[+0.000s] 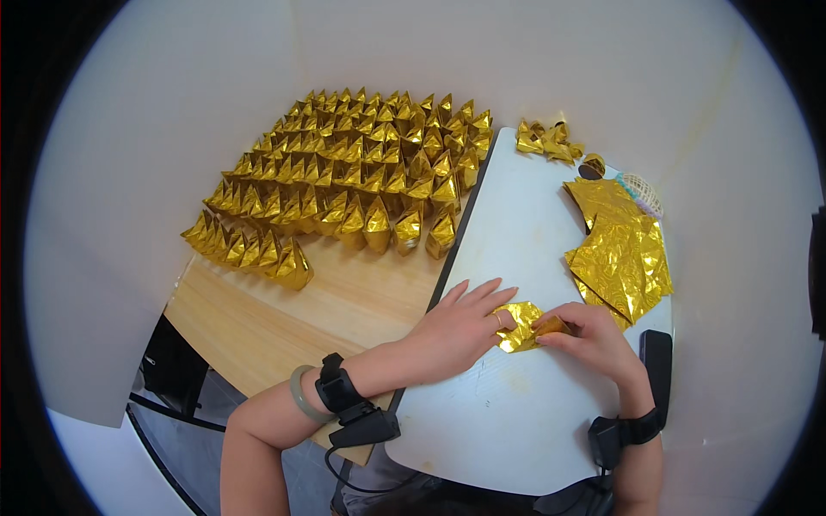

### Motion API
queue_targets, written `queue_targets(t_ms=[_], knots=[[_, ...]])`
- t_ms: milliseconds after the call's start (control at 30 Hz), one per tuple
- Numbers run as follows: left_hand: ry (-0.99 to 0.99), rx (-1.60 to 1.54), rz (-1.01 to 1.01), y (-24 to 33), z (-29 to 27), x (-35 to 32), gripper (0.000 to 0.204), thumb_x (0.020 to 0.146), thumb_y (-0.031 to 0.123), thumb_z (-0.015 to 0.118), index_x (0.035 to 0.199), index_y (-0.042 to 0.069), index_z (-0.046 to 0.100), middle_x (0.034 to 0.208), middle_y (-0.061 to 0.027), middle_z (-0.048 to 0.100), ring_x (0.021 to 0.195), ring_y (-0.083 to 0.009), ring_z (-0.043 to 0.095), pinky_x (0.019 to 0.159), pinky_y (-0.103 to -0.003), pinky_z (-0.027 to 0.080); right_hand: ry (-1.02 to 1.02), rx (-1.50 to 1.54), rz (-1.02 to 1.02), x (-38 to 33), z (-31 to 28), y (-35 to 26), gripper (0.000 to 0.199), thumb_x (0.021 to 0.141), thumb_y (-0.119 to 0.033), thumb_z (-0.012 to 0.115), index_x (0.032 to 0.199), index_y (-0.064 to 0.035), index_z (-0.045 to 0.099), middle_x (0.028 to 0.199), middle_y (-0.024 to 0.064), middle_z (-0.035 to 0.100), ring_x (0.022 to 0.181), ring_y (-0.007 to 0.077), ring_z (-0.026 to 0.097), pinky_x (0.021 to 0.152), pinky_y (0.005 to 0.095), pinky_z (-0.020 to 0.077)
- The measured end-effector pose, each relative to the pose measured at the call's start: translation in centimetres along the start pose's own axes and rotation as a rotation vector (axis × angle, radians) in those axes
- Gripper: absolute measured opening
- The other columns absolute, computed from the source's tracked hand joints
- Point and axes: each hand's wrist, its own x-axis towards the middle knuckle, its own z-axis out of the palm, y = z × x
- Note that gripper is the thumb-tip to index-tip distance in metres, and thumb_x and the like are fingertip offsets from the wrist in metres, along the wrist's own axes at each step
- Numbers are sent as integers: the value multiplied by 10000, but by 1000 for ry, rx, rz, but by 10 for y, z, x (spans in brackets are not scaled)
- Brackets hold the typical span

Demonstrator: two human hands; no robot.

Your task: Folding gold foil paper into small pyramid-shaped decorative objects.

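Observation:
On the white table in front of me, a partly folded piece of gold foil paper [519,335] is between my two hands. My left hand [465,325] reaches in from the left. Its ringed finger is bent over the foil's left part, the other visible fingers stretch out above, and the thumb is hidden. My right hand [595,337] pinches the foil's right end between thumb and fingers, where a folded edge stands up. Beyond my right hand lies a loose pile of flat gold foil sheets [624,258], overlapping at different angles.
Several rows of folded gold foil ingots [344,172] cover the far part of the wooden table [361,284] at left. More gold pieces [551,142] lie at the white table's [482,421] far end, near a woven item [641,195]. A black object [656,370] rests at the right edge.

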Motion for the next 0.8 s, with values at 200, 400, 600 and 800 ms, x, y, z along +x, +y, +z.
queue_targets(t_ms=[200, 400, 600, 800], knots=[[-64, 121, 32, 0, 4, -1, 385, 931, 142, 511, 1306, 81, 449, 1484, -122, 348, 1405, -273, 272, 1120, -512, 229, 326, -290, -306, 8, 20, 13, 445, 740, -194, 768, 1105, -33, 572, 1006, 104, 566, 932, 277, 545, 790, 366, 467], [-54, 221, 77, 0, 5, -3, 498, 957, 165, 458, 1421, 32, 339, 1497, -132, 325, 1409, -250, 268, 1125, -481, 231, 363, -340, -80, 0, 26, 1, 481, 726, -244, 782, 1096, -39, 552, 1005, 107, 559, 945, 282, 539, 788, 382, 460], [-61, 251, 71, 1, 3, -3, 490, 955, 156, 451, 1411, 12, 344, 1501, -141, 315, 1412, -247, 265, 1129, -469, 225, 313, -396, 152, -4, 21, -20, 450, 716, -284, 794, 1007, -38, 555, 771, 91, 566, 784, 277, 580, 693, 380, 456], [-51, 226, 61, 2, 3, -3, 510, 947, 150, 460, 1418, 6, 328, 1505, -147, 305, 1411, -252, 266, 1131, -461, 226, 226, -225, 76, 1, 20, -1, 329, 739, -238, 784, 857, -22, 566, 716, 94, 569, 724, 259, 571, 633, 355, 455]])
